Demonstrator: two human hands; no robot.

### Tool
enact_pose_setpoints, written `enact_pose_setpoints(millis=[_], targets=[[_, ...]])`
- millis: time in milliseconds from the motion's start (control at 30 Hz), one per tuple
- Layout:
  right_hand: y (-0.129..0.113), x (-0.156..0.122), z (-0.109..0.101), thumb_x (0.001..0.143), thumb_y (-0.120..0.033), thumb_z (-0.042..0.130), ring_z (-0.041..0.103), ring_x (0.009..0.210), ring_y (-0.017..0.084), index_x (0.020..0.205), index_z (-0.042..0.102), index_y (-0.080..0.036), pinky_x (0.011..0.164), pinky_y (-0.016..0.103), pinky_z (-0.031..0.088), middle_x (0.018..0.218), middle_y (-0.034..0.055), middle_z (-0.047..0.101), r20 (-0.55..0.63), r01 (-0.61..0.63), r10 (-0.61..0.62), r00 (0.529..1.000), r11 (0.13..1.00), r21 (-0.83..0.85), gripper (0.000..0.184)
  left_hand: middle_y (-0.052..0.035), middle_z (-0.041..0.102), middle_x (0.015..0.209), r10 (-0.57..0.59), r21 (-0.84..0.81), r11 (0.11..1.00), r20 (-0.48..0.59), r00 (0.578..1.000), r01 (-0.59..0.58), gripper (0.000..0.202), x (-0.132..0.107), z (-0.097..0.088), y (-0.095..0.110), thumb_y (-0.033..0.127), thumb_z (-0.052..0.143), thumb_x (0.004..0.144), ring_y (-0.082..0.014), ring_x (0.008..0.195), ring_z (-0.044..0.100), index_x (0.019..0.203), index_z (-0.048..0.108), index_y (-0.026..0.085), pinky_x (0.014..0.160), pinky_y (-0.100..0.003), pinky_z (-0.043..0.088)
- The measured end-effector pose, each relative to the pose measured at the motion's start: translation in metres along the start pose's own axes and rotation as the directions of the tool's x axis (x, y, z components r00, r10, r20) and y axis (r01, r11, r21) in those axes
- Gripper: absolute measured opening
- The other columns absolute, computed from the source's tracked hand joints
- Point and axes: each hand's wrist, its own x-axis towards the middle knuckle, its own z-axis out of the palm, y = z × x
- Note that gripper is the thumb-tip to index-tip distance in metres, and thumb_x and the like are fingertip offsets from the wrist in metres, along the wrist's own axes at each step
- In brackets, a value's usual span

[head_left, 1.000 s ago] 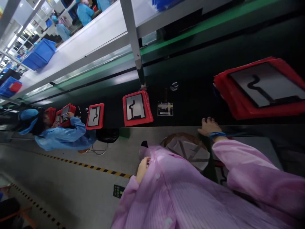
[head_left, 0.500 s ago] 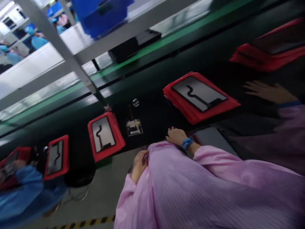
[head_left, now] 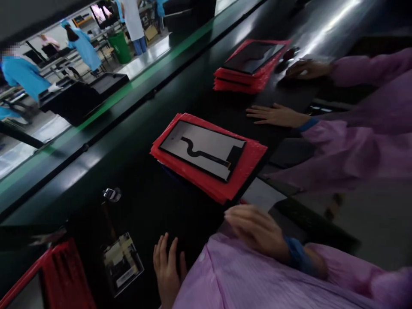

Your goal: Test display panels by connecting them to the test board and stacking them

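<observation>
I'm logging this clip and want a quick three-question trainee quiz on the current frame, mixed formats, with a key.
1. True or false: the wearer's left hand is gripping the small board.

2. Multiple choice: what lies on top of the central red stack?
A) a blue bin
B) a panel with a curved black strip
C) a roll of tape

3. Fill the gap: the blue wristband is on the wearer's ____ wrist.

Key
1. False; a gap shows between them.
2. B
3. right
</observation>
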Motion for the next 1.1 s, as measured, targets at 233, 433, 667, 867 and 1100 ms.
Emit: enact_pose_setpoints(millis=[233, 433, 667, 867, 1100], targets=[[0.04, 0.053, -0.023, 0.101, -0.024, 0.063, 0.062, 0.113, 0.022, 0.119, 0.069, -0.026, 0.105, 0.043, 0.047, 0.117, 0.0043, 0.074, -0.062, -0.045, 0.037, 0.997, 0.99, -0.133, 0.019, -0.0072, 0.076, 0.129, -0.006, -0.304, 0.952, 0.117, 0.993, 0.042, 0.031, 0.092, -0.023, 0.063, 0.03, 0.05, 0.105, -0.0221, 0.12, 0.072, 0.127, 0.071, 0.027, 0.104, -0.039, 0.059], [0.035, 0.07, -0.022, 0.102, -0.021, 0.058, 0.061, 0.094, 0.017, 0.107, 0.071, -0.021, 0.091, 0.038, 0.048, 0.097, 0.004, 0.074, -0.169, -0.083, 0.101, 0.98, 0.99, 0.11, 0.014, -0.011, 0.074, 0.129, -0.219, -0.731, 0.473, 0.442, 0.87, 0.491, 0.054, 0.164, -0.002, 0.133, 0.057, 0.056, 0.101, -0.0241, 0.117, 0.073, 0.141, 0.06, 0.021, 0.101, -0.038, 0.059], [-0.007, 0.071, -0.006, 0.102, -0.011, 0.056, 0.058, 0.086, 0.013, 0.111, 0.072, -0.021, 0.094, 0.031, 0.05, 0.081, -0.0018, 0.069, -0.139, 0.205, -0.185, 0.973, 0.968, 0.144, 0.021, -0.0098, 0.075, 0.113, -0.419, -0.762, 0.297, 0.437, 0.796, 0.575, 0.061, 0.199, 0.007, 0.151, 0.053, 0.086, 0.076, -0.0248, 0.105, 0.073, 0.12, 0.066, 0.015, 0.097, -0.035, 0.057], [-0.013, 0.057, -0.038, 0.098, -0.017, 0.062, 0.06, 0.103, 0.02, 0.111, 0.07, -0.017, 0.094, 0.035, 0.051, 0.103, 0.0078, 0.07, -0.221, -0.014, 0.043, 0.974, 0.991, 0.134, 0.016, -0.0052, 0.079, 0.099, -0.556, -0.771, 0.049, 0.507, 0.658, 0.635, 0.072, 0.158, -0.034, 0.127, 0.042, 0.095, 0.064, -0.026, 0.092, 0.077, 0.125, 0.066, 0.019, 0.083, -0.036, 0.063], [-0.027, 0.028, -0.015, 0.103, -0.052, 0.052, 0.066, 0.121, 0.022, 0.152, 0.05, -0.02, 0.101, 0.038, 0.058, 0.141, 0.0141, 0.062, 0.574, -0.703, 0.409, 0.709, 0.471, 0.533, 0.058, -0.0094, 0.082, 0.095, -0.729, -0.703, -0.158, 0.557, 0.398, 0.694, 0.089, 0.049, -0.083, 0.068, 0.035, 0.101, 0.051, -0.0328, 0.086, 0.079, 0.131, 0.065, 0.019, 0.074, -0.042, 0.067]])
